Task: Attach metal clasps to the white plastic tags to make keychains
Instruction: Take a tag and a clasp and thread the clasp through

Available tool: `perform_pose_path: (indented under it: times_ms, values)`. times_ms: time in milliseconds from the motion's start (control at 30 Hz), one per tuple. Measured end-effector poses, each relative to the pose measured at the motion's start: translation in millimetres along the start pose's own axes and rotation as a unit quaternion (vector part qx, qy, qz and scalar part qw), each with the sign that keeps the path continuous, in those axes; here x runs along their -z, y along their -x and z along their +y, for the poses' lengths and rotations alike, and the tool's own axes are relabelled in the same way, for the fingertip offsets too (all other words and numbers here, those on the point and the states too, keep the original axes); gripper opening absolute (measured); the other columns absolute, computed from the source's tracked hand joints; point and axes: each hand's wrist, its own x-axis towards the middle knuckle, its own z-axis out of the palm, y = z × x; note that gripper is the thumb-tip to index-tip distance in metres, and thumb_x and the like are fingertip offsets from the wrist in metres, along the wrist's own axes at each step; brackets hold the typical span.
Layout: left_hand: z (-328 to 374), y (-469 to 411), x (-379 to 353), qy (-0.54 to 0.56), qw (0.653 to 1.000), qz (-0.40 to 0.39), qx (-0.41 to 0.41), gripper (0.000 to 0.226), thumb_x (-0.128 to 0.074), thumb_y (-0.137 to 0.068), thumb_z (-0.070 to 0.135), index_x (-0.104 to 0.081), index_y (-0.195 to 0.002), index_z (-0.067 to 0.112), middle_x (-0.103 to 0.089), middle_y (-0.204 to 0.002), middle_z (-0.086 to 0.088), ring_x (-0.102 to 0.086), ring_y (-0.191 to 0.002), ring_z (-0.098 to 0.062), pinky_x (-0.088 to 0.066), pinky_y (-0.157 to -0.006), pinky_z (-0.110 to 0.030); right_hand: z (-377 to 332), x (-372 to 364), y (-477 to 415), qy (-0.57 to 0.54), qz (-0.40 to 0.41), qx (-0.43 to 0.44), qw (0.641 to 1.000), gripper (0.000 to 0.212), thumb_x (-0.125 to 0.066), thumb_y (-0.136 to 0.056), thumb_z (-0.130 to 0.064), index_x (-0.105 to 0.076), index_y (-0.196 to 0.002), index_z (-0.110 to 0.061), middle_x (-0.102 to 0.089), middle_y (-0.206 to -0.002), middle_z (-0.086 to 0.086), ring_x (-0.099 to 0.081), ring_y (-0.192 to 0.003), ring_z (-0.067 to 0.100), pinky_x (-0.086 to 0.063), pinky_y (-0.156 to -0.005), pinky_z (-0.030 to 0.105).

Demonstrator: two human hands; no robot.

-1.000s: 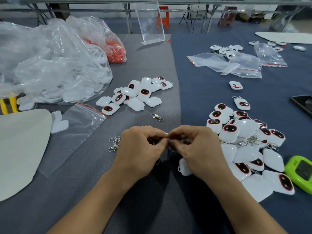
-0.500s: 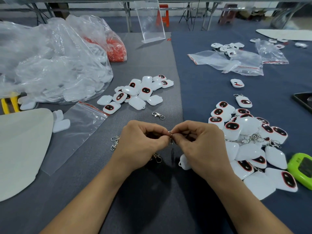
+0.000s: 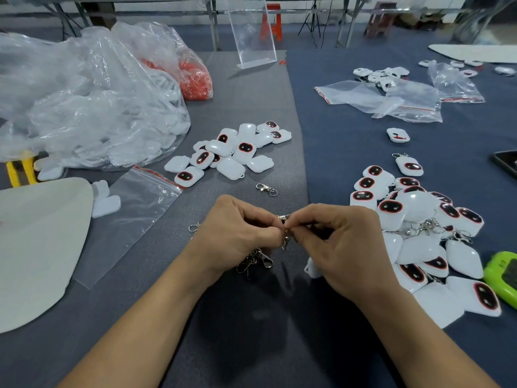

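Observation:
My left hand (image 3: 237, 233) and my right hand (image 3: 341, 242) meet at the table's middle, both pinching one small metal clasp (image 3: 285, 228) between their fingertips. A white plastic tag (image 3: 312, 268) peeks out under my right hand. Loose metal clasps (image 3: 254, 261) lie in a heap below my left hand, and one single clasp (image 3: 266, 189) lies just beyond. A pile of white tags without clasps (image 3: 232, 152) sits ahead. At the right lies a pile of tags with clasps (image 3: 419, 233).
Big clear plastic bags (image 3: 84, 102) fill the left, one holding red parts (image 3: 195, 79). An empty zip bag (image 3: 131, 211) and a white sheet (image 3: 36, 242) lie at the near left. More zip bags (image 3: 391, 99), an acrylic stand (image 3: 251, 32) and a green device (image 3: 503, 275) are around.
Both hands have lifted slightly away from me while still pinching the clasp. The heap of loose clasps under my left hand has come into sight.

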Motion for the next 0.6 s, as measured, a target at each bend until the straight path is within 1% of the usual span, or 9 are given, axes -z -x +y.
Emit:
perform_pose_path:
  times_ms: [67, 133, 233, 300, 367, 400, 467, 533, 600]
  values:
    - [0, 1, -4, 0.010, 1.000, 0.016, -0.007, 0.014, -0.068, -0.060, 0.008, -0.079, -0.067, 0.013, -0.059, -0.051, -0.005, -0.049, -0.049, -0.010, -0.041, -0.051, -0.020, -1, 0, 0, -0.011, 0.013, 0.011, 1.000, 0.011, -0.078, -0.083, -0.017, -0.080, -0.082, -0.028, -0.071, -0.068, -0.014, -0.067, -0.056, 0.013, -0.055, -0.058, 0.037]
    - [1, 1, -10, 0.017, 0.999, 0.049, -0.014, 0.012, -0.065, -0.059, 0.008, -0.076, -0.063, 0.012, -0.057, -0.049, -0.002, -0.047, -0.046, -0.011, -0.041, -0.049, -0.021, -2, -1, 0, -0.014, 0.026, 0.023, 0.999, 0.010, -0.076, -0.082, -0.019, -0.079, -0.082, -0.028, -0.072, -0.071, -0.015, -0.067, -0.059, 0.012, -0.054, -0.059, 0.035]
    - [4, 2, -16, 0.035, 0.995, 0.084, -0.032, 0.009, -0.062, -0.060, 0.007, -0.070, -0.057, 0.010, -0.053, -0.047, 0.000, -0.043, -0.044, -0.009, -0.036, -0.048, -0.018, -2, -3, -1, -0.020, 0.056, 0.004, 0.998, 0.015, -0.080, -0.083, -0.012, -0.078, -0.081, -0.027, -0.073, -0.073, -0.015, -0.070, -0.064, 0.010, -0.055, -0.062, 0.032]
    - [5, 2, -15, 0.040, 0.992, 0.110, -0.051, 0.011, -0.062, -0.062, 0.007, -0.069, -0.055, 0.012, -0.052, -0.045, 0.001, -0.042, -0.043, -0.007, -0.033, -0.046, -0.014, -2, 0, -3, -0.011, 0.101, -0.021, 0.995, 0.017, -0.080, -0.083, -0.011, -0.076, -0.079, -0.027, -0.073, -0.074, -0.016, -0.069, -0.066, 0.008, -0.055, -0.065, 0.025]
    - [4, 1, -12, 0.047, 0.987, 0.141, -0.060, 0.010, -0.063, -0.062, 0.008, -0.071, -0.057, 0.012, -0.055, -0.047, 0.000, -0.044, -0.043, -0.007, -0.032, -0.045, -0.015, -2, 11, -6, 0.022, 0.121, -0.032, 0.992, 0.011, -0.076, -0.084, -0.021, -0.073, -0.076, -0.028, -0.071, -0.074, -0.018, -0.067, -0.066, 0.006, -0.049, -0.065, 0.016]
    - [4, 1, -10, 0.045, 0.985, 0.153, -0.065, 0.009, -0.063, -0.061, 0.010, -0.072, -0.059, 0.012, -0.055, -0.048, -0.001, -0.045, -0.045, -0.008, -0.032, -0.045, -0.017, -2, 20, -7, 0.043, 0.102, -0.042, 0.993, 0.010, -0.073, -0.084, -0.028, -0.072, -0.074, -0.028, -0.070, -0.071, -0.019, -0.065, -0.066, 0.006, -0.045, -0.063, 0.012]
    - [3, 1, -9, 0.020, 0.982, 0.173, -0.077, 0.009, -0.065, -0.061, 0.012, -0.074, -0.061, 0.014, -0.056, -0.050, 0.000, -0.044, -0.046, -0.009, -0.031, -0.045, -0.019, -2, 35, -8, 0.090, 0.001, -0.078, 0.993, 0.014, -0.071, -0.083, -0.042, -0.072, -0.074, -0.032, -0.067, -0.068, -0.021, -0.062, -0.066, 0.002, -0.042, -0.062, 0.011]
    - [2, 2, -7, -0.034, 0.976, 0.191, -0.100, 0.009, -0.068, -0.063, 0.016, -0.075, -0.063, 0.021, -0.062, -0.053, 0.005, -0.046, -0.047, -0.006, -0.032, -0.045, -0.019, -3, 41, -7, 0.164, -0.126, -0.100, 0.973, 0.014, -0.073, -0.078, -0.049, -0.074, -0.086, -0.038, -0.065, -0.071, -0.028, -0.061, -0.075, -0.005, -0.043, -0.062, 0.010]
    - [-1, 3, -5, -0.102, 0.964, 0.206, -0.135, 0.008, -0.071, -0.065, 0.018, -0.074, -0.064, 0.026, -0.066, -0.058, 0.009, -0.051, -0.049, 0.000, -0.037, -0.048, -0.017, -3, 39, -4, 0.221, -0.206, -0.090, 0.949, 0.027, -0.076, -0.075, -0.052, -0.072, -0.100, -0.041, -0.063, -0.076, -0.025, -0.059, -0.082, -0.006, -0.046, -0.066, 0.013]
